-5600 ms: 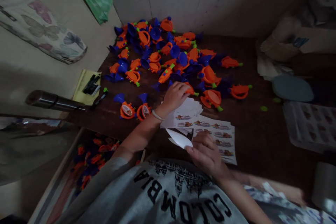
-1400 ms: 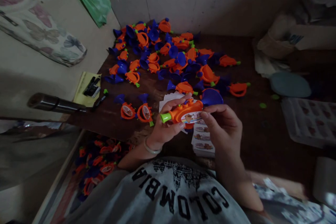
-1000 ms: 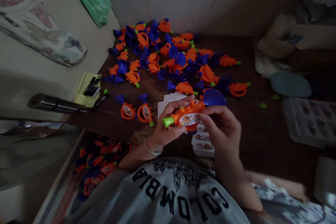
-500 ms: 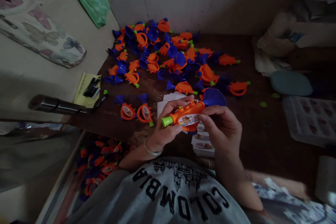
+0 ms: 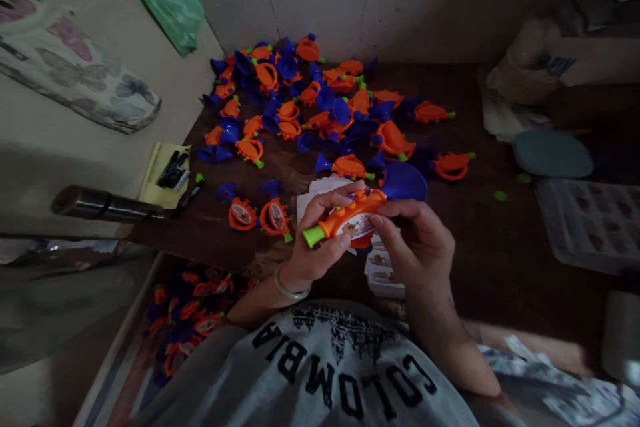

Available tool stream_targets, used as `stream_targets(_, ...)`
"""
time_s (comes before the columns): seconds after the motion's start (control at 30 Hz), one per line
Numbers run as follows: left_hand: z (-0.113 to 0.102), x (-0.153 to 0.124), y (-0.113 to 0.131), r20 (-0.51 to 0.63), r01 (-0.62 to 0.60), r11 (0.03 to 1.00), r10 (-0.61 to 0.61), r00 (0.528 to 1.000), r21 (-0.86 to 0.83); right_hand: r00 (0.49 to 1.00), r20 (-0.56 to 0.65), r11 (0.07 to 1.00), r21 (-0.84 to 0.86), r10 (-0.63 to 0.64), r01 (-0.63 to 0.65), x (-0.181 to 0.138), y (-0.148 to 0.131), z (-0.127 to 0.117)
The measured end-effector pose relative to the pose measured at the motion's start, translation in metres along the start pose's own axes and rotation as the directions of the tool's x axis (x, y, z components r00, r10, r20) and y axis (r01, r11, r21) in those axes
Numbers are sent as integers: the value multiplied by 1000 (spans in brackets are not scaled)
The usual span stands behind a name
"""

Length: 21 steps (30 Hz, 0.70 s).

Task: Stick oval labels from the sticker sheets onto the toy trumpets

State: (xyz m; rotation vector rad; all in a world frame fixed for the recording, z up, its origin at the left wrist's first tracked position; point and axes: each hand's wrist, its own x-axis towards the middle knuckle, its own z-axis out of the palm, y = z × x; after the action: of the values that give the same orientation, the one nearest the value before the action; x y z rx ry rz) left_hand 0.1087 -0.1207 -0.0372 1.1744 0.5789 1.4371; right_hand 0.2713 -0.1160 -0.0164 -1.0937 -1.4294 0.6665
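Between my hands is an orange toy trumpet with a green mouthpiece and a wide blue bell, its bell pointing away to the right. My left hand wraps the mouthpiece end, thumb on the near side and fingers over the top buttons. On the trumpet's side lies an oval printed sticker. My right hand is closed at the bell end, thumb and index finger pressed on the sticker's right end. Beneath the hands sits a stack of sticker sheets, partly covered.
Many similar trumpets are heaped at the back of the brown table. Two stickered trumpets lie left of my hands, and more fill a space below. A dark cylinder juts in at left; a clear tray is at right.
The trumpet has tilted slightly, its mouthpiece a little lower and further left. My right thumb has shifted slightly left along with it. Both hands keep their hold.
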Motion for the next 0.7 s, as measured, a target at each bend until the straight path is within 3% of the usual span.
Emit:
stream_targets(0.2,1,-2,0,-13,-48,998,49,999,47,993,20,982,-149,-117,119,0,1,2)
stream_targets(0.3,-1,-2,-1,-4,-93,991,93,996,95,973,25,919,-326,-228,223,3,1,0)
stream_targets(0.37,-3,-2,-3,-11,-106,988,108,994,113,967,-37,882,-421,-251,212,5,3,-2)
stream_targets(0.47,-5,-4,-3,-51,-104,987,111,992,119,958,-135,883,-437,-254,173,8,8,-2)
stream_targets(0.53,-5,-6,0,-48,-120,981,128,991,151,950,-99,879,-417,-296,230,9,11,2)
stream_targets(0.6,-6,-8,5,-8,-151,966,156,988,208,946,-56,871,-412,-319,269,10,15,6)
stream_targets(0.7,-19,-12,15,69,-198,925,186,980,324,944,-110,849,-479,-311,224,13,31,5)
